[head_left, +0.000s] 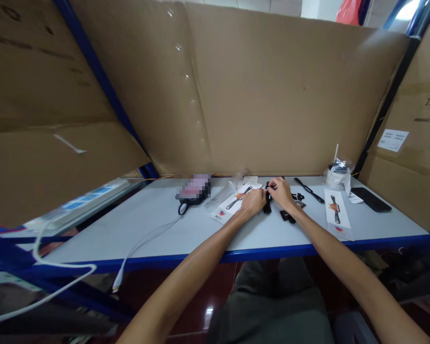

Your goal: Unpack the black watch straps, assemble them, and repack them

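Note:
Near the middle of the table, my left hand (254,200) is closed around a black spokeshave (267,205), whose lower handle points toward me. The fingers of my right hand (280,191) pinch together at the upper part of the same tool; any small piece between them is hidden. Just right of the hands lie small black metal parts (298,196) and a dark flat piece (287,216). A second black spokeshave body (309,190) rests farther right. Under my left wrist is a white printed card (222,213) with a spokeshave picture.
Another printed card (337,215) in a clear sleeve lies to the right, beside a black phone (370,199) and a plastic-wrapped cup (338,175). At left sits a device with a blurred screen (194,188) and a white cable (143,239). Cardboard (272,95) walls the table.

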Available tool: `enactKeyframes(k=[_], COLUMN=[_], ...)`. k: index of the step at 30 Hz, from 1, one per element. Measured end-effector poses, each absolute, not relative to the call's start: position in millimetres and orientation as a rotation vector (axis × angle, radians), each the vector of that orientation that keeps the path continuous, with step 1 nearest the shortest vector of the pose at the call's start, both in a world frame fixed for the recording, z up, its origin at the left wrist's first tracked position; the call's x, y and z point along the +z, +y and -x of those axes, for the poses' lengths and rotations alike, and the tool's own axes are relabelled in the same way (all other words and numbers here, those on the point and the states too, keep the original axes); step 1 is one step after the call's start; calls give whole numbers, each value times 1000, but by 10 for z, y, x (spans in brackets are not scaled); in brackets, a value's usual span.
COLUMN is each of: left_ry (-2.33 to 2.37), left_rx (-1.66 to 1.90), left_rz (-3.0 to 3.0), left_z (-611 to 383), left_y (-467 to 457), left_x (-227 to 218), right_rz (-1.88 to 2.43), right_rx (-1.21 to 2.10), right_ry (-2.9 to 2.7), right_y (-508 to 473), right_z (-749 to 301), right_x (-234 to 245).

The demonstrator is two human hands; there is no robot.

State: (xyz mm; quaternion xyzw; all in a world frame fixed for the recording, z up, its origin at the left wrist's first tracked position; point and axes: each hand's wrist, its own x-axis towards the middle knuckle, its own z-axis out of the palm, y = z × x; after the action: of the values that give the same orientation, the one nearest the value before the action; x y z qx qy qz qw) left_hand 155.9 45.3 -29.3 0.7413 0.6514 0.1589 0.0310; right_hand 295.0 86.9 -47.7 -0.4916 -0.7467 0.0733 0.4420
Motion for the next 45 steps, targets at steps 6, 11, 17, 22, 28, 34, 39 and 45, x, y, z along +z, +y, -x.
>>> enactKeyframes(k=[6,11,17,22,28,34,39,45], left_ry=[2005,1987,2010,2030,2014,2055,2059,2055], left_rx=[480,474,483,496,477,486,492,494], left_rz=[-2315,-2339,-2322,-2330,-2334,-2313,-2329,-2335], left_z=[-1534,-1537,-1541,-1545,-1548,-1541,-1552,-1551], left_y=[481,512,523,486,482,474,448,446], left_x=[-333,-356,-353,-338,-330,-302,-296,-293], right_rz=[1205,1151,1164,1266,1142,1266,1350,1203], right_rx=[66,120,326,358,146,463,924,732], right_ry=[-2007,-1943,-1734,-1780,-1869,-1598,-1454,-1567], right_y=[801,818,898,893,862,912,899,853], right_z=[-2974,-2971,-2946,-2953,-2960,-2946,-2909,-2916], right_x=[-466,-448,-456,-484,-489,-483,-455,-452])
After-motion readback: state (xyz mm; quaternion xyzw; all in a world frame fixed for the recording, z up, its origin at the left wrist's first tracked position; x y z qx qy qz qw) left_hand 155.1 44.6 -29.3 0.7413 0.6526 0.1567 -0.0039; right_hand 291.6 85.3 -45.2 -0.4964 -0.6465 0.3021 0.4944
